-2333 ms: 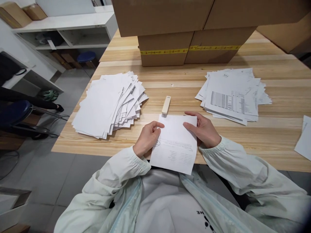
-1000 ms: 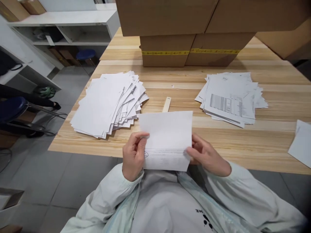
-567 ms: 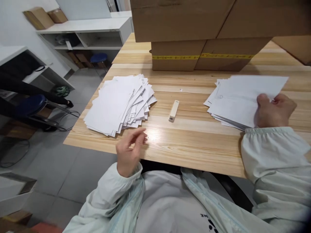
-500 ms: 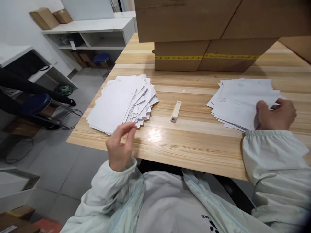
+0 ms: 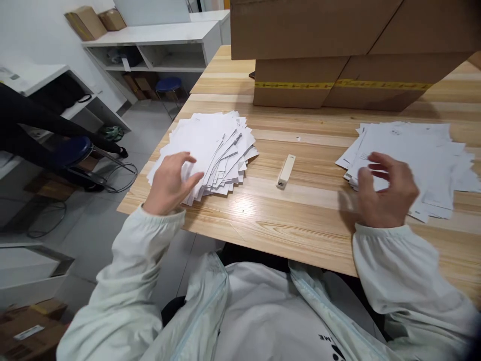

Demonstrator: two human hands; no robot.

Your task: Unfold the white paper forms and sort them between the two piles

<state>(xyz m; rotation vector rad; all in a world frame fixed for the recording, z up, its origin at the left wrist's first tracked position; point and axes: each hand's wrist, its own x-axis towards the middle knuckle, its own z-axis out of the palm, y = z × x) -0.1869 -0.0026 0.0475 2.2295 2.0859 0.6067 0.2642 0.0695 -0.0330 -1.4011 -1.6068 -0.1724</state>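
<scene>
A fanned pile of white paper sheets [image 5: 206, 135] lies on the left of the wooden table. My left hand [image 5: 171, 181] hovers over its near left part, thumb and fingers apart, holding nothing. A second spread stack of printed sheets [image 5: 424, 150] rests on the right. Above its near left edge is my right hand [image 5: 389, 193], fingers curved and apart from the thumb, with nothing in it. Between the two piles a cream-coloured stapler [image 5: 286, 171] lies on the table, touched by neither hand.
Large cardboard boxes [image 5: 293, 82] with yellow tape are stacked at the back of the wooden table [image 5: 263, 220]. To the left are a white shelf unit [image 5: 165, 35], a blue stool [image 5: 71, 150] and another person's legs [image 5: 56, 128]. More cardboard boxes [image 5: 33, 326] stand at lower left.
My left hand has moved left and forward over the left pile, its fingers opening. My right hand has come off the right stack's sheets and moved left; that stack now looks more spread.
</scene>
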